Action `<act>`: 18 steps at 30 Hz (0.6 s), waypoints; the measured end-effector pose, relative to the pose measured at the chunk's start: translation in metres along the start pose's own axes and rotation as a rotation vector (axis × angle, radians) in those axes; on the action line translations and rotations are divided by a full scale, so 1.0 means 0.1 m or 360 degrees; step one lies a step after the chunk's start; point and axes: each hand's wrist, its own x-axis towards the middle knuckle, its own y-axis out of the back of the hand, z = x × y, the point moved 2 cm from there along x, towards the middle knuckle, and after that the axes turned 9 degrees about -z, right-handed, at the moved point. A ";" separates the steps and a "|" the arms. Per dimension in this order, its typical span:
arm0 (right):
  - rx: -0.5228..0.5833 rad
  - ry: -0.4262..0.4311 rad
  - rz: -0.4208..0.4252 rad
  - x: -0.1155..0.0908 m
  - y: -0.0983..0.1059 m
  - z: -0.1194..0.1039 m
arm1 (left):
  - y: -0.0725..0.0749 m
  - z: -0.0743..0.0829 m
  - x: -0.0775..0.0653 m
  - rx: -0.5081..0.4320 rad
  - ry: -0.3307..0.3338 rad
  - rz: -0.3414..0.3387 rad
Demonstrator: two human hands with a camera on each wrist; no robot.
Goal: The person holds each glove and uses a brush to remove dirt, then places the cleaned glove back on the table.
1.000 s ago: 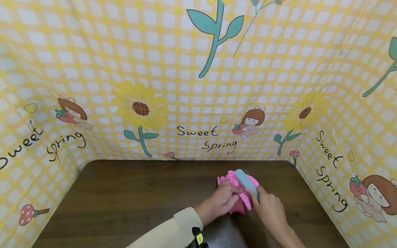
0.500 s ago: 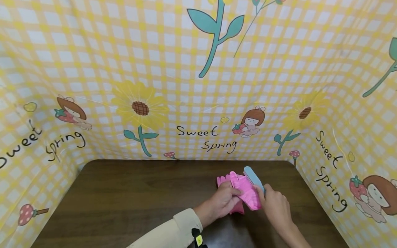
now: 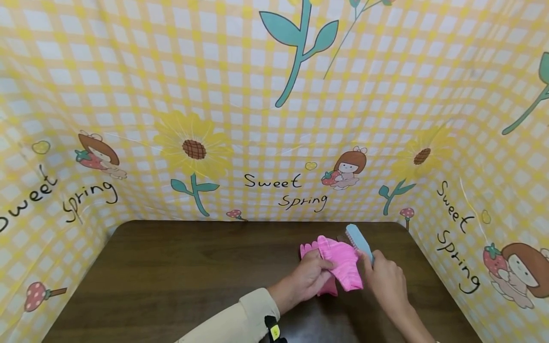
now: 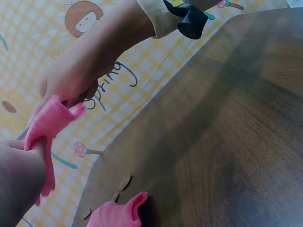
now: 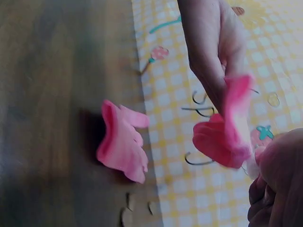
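My left hand (image 3: 310,274) pinches a pink glove (image 3: 342,262) between thumb and fingers, and the glove spreads out to the right of it. In my right hand (image 3: 386,281) is a light-blue brush (image 3: 359,239), gripped by its handle, bristles facing left toward the glove. The brush head stands just off the glove's upper right edge. A second pink glove (image 5: 123,142) lies on the table below my left hand, its cuff end gaping in the right wrist view. In the left wrist view, the right hand partly hides the brush behind the held glove (image 4: 47,123).
The dark wooden table (image 3: 180,271) has rounded far corners. A yellow checked cloth (image 3: 266,138) with printed flowers and figures rises behind it and along both sides. Several small brownish oval pieces (image 4: 125,182) lie on the table beyond the second glove.
The brush has slid from across the held glove to the right and away, off its edge. The glove's right part has opened out flatter. My left hand stays nearly in place.
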 end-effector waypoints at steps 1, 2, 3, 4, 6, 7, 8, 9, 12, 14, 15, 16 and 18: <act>0.0010 -0.0005 0.0010 0.01 0.02 0.00 | 0.01 0.01 0.00 0.0005 -0.0016 0.0010; 0.0022 -0.0010 0.0014 0.01 0.04 0.00 | 0.02 0.01 0.00 0.0017 -0.0031 0.0020; 0.0039 -0.0010 0.0009 0.01 0.06 -0.02 | 0.02 0.02 0.00 0.0030 -0.0040 0.0030; 0.0049 -0.0003 0.0002 0.00 0.07 -0.04 | 0.03 0.02 -0.01 0.0040 -0.0048 0.0041; 0.0076 0.0032 -0.0041 -0.03 0.07 -0.12 | 0.05 0.03 -0.01 0.0052 -0.0051 0.0043; 0.0089 0.0058 -0.0081 -0.05 0.07 -0.16 | 0.05 0.03 -0.01 0.0056 -0.0050 0.0036; 0.0098 0.0087 -0.0124 -0.08 0.06 -0.21 | 0.04 0.04 -0.01 0.0054 -0.0050 0.0019; 0.0097 0.0119 -0.0158 -0.10 0.04 -0.26 | 0.04 0.05 0.00 0.0048 -0.0051 0.0002; 0.0046 0.0214 -0.0153 -0.16 0.00 -0.36 | 0.00 0.08 0.01 0.0005 -0.0071 -0.0030; -0.0013 0.0259 -0.0063 -0.18 -0.03 -0.37 | -0.02 0.10 0.01 -0.0021 -0.0064 -0.0030; -0.0040 0.0274 -0.0011 -0.19 -0.04 -0.37 | -0.03 0.10 0.01 -0.0033 -0.0061 -0.0027; -0.0063 0.0283 0.0041 -0.19 -0.04 -0.36 | -0.04 0.11 0.01 -0.0037 -0.0057 -0.0027; -0.0093 0.0284 0.0111 -0.18 -0.05 -0.33 | -0.04 0.10 0.00 -0.0037 -0.0038 -0.0037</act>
